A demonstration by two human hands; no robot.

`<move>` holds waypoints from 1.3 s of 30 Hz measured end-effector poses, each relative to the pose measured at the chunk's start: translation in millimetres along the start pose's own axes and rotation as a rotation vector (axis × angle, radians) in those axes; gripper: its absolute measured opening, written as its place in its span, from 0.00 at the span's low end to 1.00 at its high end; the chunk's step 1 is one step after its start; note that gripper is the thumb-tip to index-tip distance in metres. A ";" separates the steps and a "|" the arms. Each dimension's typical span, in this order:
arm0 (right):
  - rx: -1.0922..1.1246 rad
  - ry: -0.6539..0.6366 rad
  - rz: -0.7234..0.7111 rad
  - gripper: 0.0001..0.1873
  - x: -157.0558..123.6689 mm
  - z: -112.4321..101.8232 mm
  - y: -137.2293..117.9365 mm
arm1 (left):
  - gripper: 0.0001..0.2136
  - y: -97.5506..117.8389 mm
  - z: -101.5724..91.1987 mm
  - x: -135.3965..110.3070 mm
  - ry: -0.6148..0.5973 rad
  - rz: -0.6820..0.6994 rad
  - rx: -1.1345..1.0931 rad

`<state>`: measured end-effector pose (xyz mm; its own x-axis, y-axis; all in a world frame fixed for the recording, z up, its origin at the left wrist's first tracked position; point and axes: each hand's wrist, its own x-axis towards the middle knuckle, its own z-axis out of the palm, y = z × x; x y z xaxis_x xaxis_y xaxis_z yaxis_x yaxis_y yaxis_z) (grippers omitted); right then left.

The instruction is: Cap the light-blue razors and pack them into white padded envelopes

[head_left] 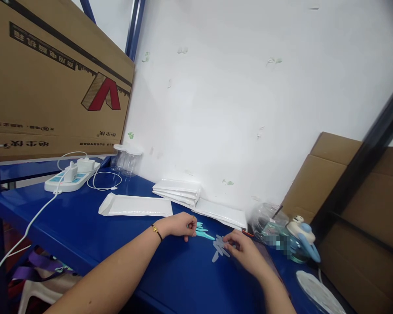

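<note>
Small teal strips [203,232] lie in a loose pile on the blue table, right beside the fingertips of my left hand [183,225]. That hand is closed, its fingers curled down and pressed together; what they pinch, if anything, is hidden. To the right is a spread pile of translucent grey strips [218,249]. My right hand [242,248] reaches over its right edge, thumb and fingers closed in a pinch at one of the grey strips. Both piles lie close together between my hands.
White padded envelopes [178,191] are stacked by the wall, with another envelope [136,206] lying left. A power strip [67,181] with cables and clear jars [131,162] stand at the table's left. On the right are a teal glass container [296,248] and cardboard [317,174].
</note>
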<state>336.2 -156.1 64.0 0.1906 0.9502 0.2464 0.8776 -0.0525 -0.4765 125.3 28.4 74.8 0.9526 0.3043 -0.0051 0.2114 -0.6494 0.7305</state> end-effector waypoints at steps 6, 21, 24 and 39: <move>0.035 -0.186 -0.090 0.08 -1.5 13.0 -25.4 | 0.05 0.6 1.9 0.9 -0.002 -0.004 0.023; 0.346 0.030 0.042 0.09 1.5 3.6 -15.0 | 0.05 1.6 1.7 1.8 -0.026 -0.004 0.048; 0.461 -0.006 0.096 0.16 2.1 7.8 -9.6 | 0.05 5.3 0.2 -0.4 -0.012 0.007 0.097; 0.263 -0.215 0.032 0.12 -1.2 27.8 -19.1 | 0.06 -8.5 21.8 -37.7 0.102 -0.086 0.132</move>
<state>307.0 -147.6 49.3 0.0944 0.9939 0.0571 0.7241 -0.0291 -0.6891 92.3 7.2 53.9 0.9042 0.4270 0.0106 0.3239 -0.7018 0.6345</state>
